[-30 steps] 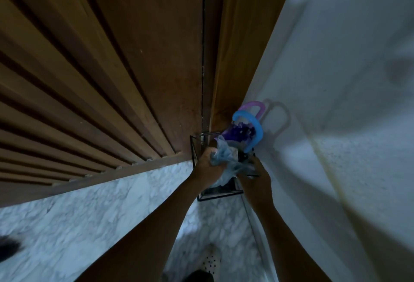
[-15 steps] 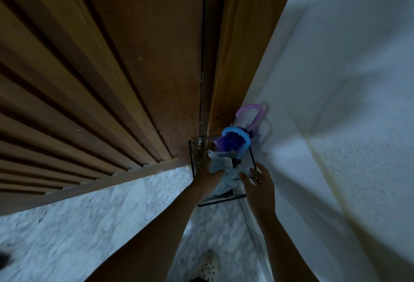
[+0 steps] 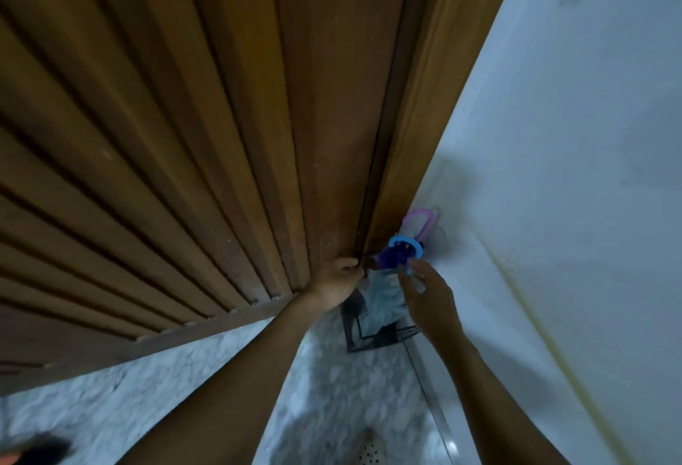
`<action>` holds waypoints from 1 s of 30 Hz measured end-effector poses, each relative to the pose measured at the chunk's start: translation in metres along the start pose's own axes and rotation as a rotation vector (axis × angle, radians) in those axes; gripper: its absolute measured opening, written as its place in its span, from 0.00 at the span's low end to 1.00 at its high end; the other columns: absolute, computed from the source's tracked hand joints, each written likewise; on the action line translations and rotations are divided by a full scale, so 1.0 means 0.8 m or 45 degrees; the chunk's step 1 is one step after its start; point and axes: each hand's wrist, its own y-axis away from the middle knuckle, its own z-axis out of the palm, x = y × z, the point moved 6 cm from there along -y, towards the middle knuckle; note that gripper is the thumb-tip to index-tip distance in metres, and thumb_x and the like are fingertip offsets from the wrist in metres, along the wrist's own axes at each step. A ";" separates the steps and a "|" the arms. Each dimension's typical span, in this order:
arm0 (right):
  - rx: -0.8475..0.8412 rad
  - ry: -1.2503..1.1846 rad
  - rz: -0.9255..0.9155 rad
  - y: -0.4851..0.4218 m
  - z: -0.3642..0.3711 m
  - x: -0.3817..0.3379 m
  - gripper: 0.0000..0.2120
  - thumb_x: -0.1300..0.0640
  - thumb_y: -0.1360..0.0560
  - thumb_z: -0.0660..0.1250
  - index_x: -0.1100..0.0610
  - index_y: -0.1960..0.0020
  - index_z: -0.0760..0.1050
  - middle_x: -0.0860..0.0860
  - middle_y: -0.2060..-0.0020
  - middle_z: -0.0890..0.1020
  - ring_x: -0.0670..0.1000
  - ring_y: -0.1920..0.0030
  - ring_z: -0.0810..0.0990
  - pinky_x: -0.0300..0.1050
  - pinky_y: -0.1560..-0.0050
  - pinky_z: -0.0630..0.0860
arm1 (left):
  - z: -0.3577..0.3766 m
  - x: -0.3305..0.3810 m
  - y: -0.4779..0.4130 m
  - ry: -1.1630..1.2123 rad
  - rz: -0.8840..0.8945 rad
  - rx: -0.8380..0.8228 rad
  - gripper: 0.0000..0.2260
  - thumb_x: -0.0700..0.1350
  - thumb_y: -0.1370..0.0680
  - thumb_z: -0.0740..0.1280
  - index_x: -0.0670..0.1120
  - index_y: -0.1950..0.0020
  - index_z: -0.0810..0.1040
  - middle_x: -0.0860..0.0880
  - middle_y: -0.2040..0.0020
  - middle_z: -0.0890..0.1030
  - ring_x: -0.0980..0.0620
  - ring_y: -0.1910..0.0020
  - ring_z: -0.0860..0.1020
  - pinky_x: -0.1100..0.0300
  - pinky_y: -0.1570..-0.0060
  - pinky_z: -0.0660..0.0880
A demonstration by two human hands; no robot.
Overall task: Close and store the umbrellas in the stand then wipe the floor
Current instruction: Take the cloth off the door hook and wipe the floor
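Note:
A black wire umbrella stand [image 3: 372, 341] sits on the floor in the corner between the wooden door and the white wall. A folded light blue umbrella [image 3: 383, 298] with a blue hooked handle [image 3: 404, 243] stands in it. Behind it is a purple umbrella [image 3: 389, 258] with a pink-purple hooked handle [image 3: 420, 217]. My left hand [image 3: 337, 282] is at the stand's top left, fingers curled on the upper edge of the light blue fabric. My right hand [image 3: 430, 298] hovers over the stand's right side, fingers spread just below the blue handle.
A slatted wooden door [image 3: 206, 154] fills the left and centre, its frame [image 3: 417, 139] meeting the white wall [image 3: 561, 176] on the right. The floor [image 3: 110, 402] is grey-white marble. My perforated shoe [image 3: 371, 451] shows at the bottom, and a dark object [image 3: 40, 451] lies bottom left.
The blue-handled umbrella has sunk lower into the stand. My right hand has let go and lifted with its fingers spread; my left hand stays at the fabric's top.

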 end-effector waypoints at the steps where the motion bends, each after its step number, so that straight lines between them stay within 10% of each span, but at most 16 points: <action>1: -0.035 -0.005 -0.026 0.015 -0.005 -0.028 0.17 0.54 0.19 0.62 0.56 0.31 0.72 0.56 0.37 0.79 0.53 0.41 0.78 0.42 0.42 0.72 | -0.024 0.016 0.023 -0.039 0.047 0.031 0.15 0.42 0.19 0.64 0.41 0.33 0.74 0.44 0.37 0.78 0.51 0.46 0.76 0.78 0.60 0.70; 4: -0.145 -0.113 -0.059 0.063 -0.017 -0.115 0.16 0.57 0.19 0.64 0.59 0.33 0.73 0.55 0.44 0.79 0.46 0.54 0.78 0.32 0.53 0.72 | -0.094 0.053 0.097 -0.087 0.153 0.049 0.14 0.43 0.20 0.66 0.43 0.35 0.77 0.40 0.38 0.79 0.48 0.43 0.78 0.61 0.44 0.73; 9: -0.162 -0.115 -0.403 0.156 -0.023 -0.265 0.14 0.58 0.20 0.66 0.61 0.37 0.77 0.57 0.44 0.82 0.52 0.45 0.80 0.34 0.45 0.74 | -0.214 0.100 0.233 -0.150 0.307 0.280 0.12 0.47 0.21 0.67 0.47 0.39 0.80 0.47 0.40 0.81 0.50 0.41 0.79 0.53 0.37 0.75; 19: -0.503 -0.177 -0.873 0.357 0.028 -0.481 0.14 0.51 0.20 0.65 0.53 0.36 0.77 0.41 0.47 0.78 0.31 0.56 0.73 0.23 0.62 0.69 | -0.402 0.089 0.540 -0.164 0.508 0.849 0.07 0.47 0.20 0.66 0.50 0.45 0.80 0.50 0.48 0.82 0.53 0.49 0.80 0.61 0.53 0.77; 25: -0.650 -0.244 -1.109 0.480 0.086 -0.577 0.14 0.51 0.20 0.65 0.53 0.36 0.77 0.46 0.43 0.79 0.43 0.46 0.78 0.29 0.54 0.69 | -0.495 0.039 0.702 -0.240 0.487 1.125 0.03 0.51 0.22 0.67 0.59 0.54 0.80 0.53 0.49 0.83 0.52 0.44 0.81 0.50 0.40 0.77; 30: -0.764 -0.261 -1.284 0.564 0.145 -0.662 0.14 0.52 0.20 0.66 0.54 0.36 0.78 0.49 0.41 0.81 0.47 0.41 0.78 0.38 0.45 0.71 | -0.566 0.015 0.814 -0.322 0.469 1.359 0.09 0.49 0.21 0.66 0.51 0.42 0.81 0.52 0.46 0.82 0.53 0.43 0.79 0.52 0.40 0.77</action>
